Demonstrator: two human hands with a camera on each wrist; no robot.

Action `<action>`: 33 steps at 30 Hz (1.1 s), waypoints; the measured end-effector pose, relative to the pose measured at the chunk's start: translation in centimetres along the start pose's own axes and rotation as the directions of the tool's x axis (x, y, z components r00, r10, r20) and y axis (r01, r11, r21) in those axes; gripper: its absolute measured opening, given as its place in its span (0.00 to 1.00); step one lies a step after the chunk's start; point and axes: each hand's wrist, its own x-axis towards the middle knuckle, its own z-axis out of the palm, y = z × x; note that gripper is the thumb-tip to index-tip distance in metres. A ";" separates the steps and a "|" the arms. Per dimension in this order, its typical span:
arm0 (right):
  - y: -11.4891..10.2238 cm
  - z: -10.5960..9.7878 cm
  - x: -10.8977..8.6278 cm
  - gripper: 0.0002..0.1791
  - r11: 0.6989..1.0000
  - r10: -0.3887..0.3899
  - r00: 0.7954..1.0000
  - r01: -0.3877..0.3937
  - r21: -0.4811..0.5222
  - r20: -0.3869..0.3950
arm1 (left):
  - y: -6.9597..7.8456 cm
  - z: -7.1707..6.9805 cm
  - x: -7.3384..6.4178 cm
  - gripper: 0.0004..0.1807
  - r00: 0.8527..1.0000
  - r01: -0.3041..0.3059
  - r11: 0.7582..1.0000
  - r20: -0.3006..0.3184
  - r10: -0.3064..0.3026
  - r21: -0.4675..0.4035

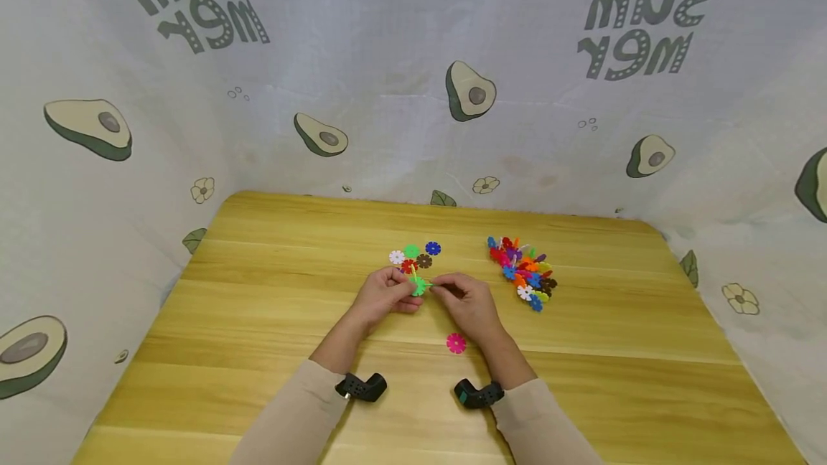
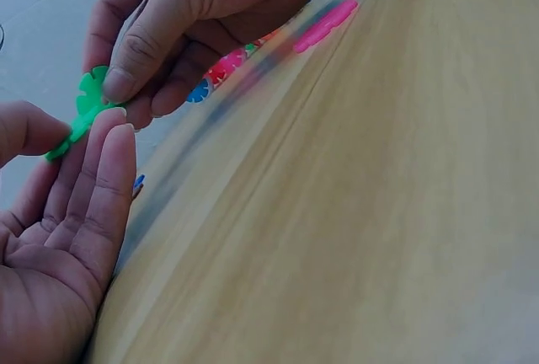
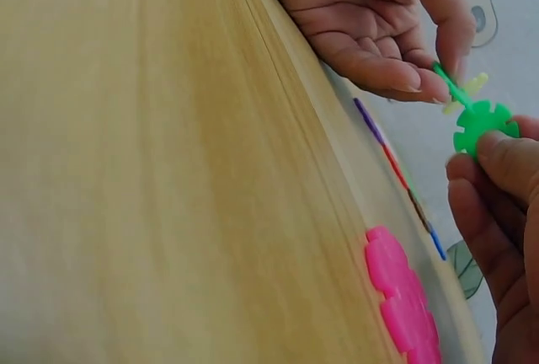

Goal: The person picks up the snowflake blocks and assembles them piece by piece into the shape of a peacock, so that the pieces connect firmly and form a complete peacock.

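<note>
Both hands meet over the table and pinch two notched green plastic discs that join edge to edge. My left hand (image 1: pixel 381 295) grips one green disc (image 1: pixel 418 286) between thumb and fingers, its lower fingers extended beneath. A yellow disc (image 3: pixel 478 82), seen edge-on, crosses the green pieces. My right hand (image 1: pixel 470 305) pinches the other green disc (image 3: pixel 482 128) between thumb and forefinger; its notched face shows in the right wrist view. A loose pink disc (image 1: pixel 456 343) lies flat on the table below the right hand.
Beyond the left hand lie several loose discs, among them a white one (image 1: pixel 397 257), a brown one (image 1: pixel 423 261) and a dark blue one (image 1: pixel 433 248). Right of the hands sits a long cluster of joined multicoloured discs (image 1: pixel 531 278). A printed curtain (image 1: pixel 400 156) hangs behind the wooden table (image 1: pixel 258 350).
</note>
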 end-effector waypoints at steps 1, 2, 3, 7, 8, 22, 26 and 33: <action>0.0 0.0 0.0 0.04 1.000 0.013 1.000 -0.013 -0.001 0.000 | 0.0 0.0 0.0 0.04 1.000 0.001 1.000 0.002 -0.001 0.000; -0.1 0.0 0.0 0.04 1.000 0.023 1.000 -0.023 -0.002 0.000 | 0.0 0.0 0.0 0.04 1.000 0.001 1.000 0.004 -0.001 0.000; -0.1 -0.1 0.0 0.04 1.000 0.031 1.000 -0.031 -0.002 0.001 | 0.0 0.0 0.0 0.04 1.000 0.001 1.000 0.006 -0.001 -0.001; -0.1 -0.3 0.0 0.04 0.999 0.044 0.999 -0.044 -0.005 0.008 | 0.1 0.2 0.0 0.05 1.000 -0.006 1.000 0.015 0.006 -0.004; -0.1 -0.3 0.0 0.04 0.999 0.046 0.999 -0.046 -0.007 0.009 | 0.1 0.2 0.0 0.05 1.000 -0.011 1.000 0.019 0.011 0.000; 0.1 -1.0 -0.1 0.05 0.998 0.054 0.998 -0.053 -0.044 0.035 | 0.2 1.0 -0.3 0.06 0.999 -0.052 0.996 0.010 0.052 0.077; 0.2 -1.5 0.3 0.12 0.979 0.193 0.974 -0.183 -0.088 0.117 | 0.1 1.0 -0.2 0.05 0.998 -0.052 0.997 -0.017 0.053 0.053; -0.5 -4.5 1.1 0.15 0.906 0.412 0.796 -0.306 -0.293 0.443 | 0.0 0.3 0.2 0.07 0.998 -0.031 0.997 -0.056 0.027 -0.071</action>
